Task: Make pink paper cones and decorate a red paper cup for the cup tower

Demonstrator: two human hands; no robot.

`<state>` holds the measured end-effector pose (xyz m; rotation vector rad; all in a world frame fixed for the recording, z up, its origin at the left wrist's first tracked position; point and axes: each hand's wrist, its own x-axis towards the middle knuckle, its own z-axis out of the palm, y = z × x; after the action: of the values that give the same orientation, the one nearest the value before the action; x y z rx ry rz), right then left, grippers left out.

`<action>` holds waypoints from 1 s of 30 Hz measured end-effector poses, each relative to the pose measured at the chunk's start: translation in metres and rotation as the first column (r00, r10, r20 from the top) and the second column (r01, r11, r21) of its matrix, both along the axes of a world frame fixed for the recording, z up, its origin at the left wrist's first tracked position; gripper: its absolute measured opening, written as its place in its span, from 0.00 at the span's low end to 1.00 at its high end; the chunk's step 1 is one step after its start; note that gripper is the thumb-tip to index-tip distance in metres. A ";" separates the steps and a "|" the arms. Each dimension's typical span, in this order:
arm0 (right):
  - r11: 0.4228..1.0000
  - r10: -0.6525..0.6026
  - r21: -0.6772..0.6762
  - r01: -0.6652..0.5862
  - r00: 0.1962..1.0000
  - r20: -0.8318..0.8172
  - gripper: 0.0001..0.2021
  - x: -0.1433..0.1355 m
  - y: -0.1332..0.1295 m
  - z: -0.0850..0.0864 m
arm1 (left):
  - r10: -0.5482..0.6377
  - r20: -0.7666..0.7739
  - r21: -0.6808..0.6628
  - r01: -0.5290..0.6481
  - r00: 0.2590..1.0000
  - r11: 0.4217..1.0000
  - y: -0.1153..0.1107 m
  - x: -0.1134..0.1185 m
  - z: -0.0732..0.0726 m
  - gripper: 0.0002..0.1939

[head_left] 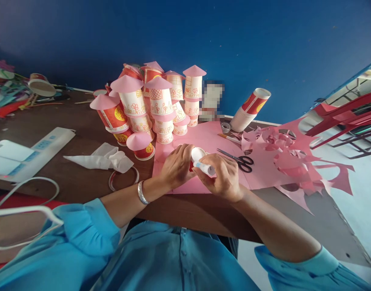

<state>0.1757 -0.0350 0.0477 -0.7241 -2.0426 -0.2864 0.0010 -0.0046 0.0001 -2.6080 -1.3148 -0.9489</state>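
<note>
Paper cup, one: left hand is gripping it above pink paper. White tube, one: right hand is clasping it by the cup's rim. Scissors are lying beside the right hand.

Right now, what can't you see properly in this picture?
In the head view:
Paper cup: its side, mostly hidden by the left hand.
Glue stick: any print is too small to read.
Pixelated patch: blurs whatever is beside the rightmost pink-roofed tower.
Right sleeve: its upper part, cut off by the bottom edge.
</note>
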 end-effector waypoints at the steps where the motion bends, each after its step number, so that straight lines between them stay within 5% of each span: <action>1: 1.000 0.005 -0.012 -0.005 1.000 0.003 0.07 -0.001 -0.001 0.000 | -0.001 0.001 -0.012 0.001 1.000 1.000 -0.001 0.000 0.001 0.19; 7: 0.994 0.084 -0.064 -0.086 0.996 -0.030 0.07 -0.001 -0.002 0.001 | -0.006 0.023 -0.031 0.007 1.000 1.000 0.000 0.000 0.001 0.18; 11: 0.993 -0.016 -0.115 0.006 0.996 -0.088 0.07 0.003 0.002 0.002 | -0.028 0.077 -0.045 0.032 0.997 0.998 0.003 0.000 -0.002 0.24; 15: 0.950 0.096 -0.268 -0.158 0.968 -0.230 0.09 0.005 0.001 0.002 | -0.073 0.148 -0.097 0.088 0.986 0.991 0.006 -0.001 -0.008 0.24; 21: 0.760 -0.030 -0.471 -0.448 0.700 -0.714 0.13 0.001 0.007 0.002 | -0.113 0.282 -0.108 0.148 0.953 0.983 0.014 -0.003 -0.019 0.30; 26: 0.428 -0.108 -0.459 -0.778 0.460 -0.881 0.13 0.002 0.016 0.005 | -0.036 0.327 -0.074 0.064 0.944 0.995 0.014 -0.007 -0.007 0.54; 30: 0.252 -0.156 -0.451 -0.856 0.424 -0.892 0.16 0.002 0.017 0.006 | -0.104 0.372 0.043 0.094 0.922 0.995 0.015 -0.011 -0.001 0.53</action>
<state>0.1781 -0.0184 0.0535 -0.6346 -1.0988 1.5178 -0.0103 0.0099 -0.0008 -2.5821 -1.2336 -1.5317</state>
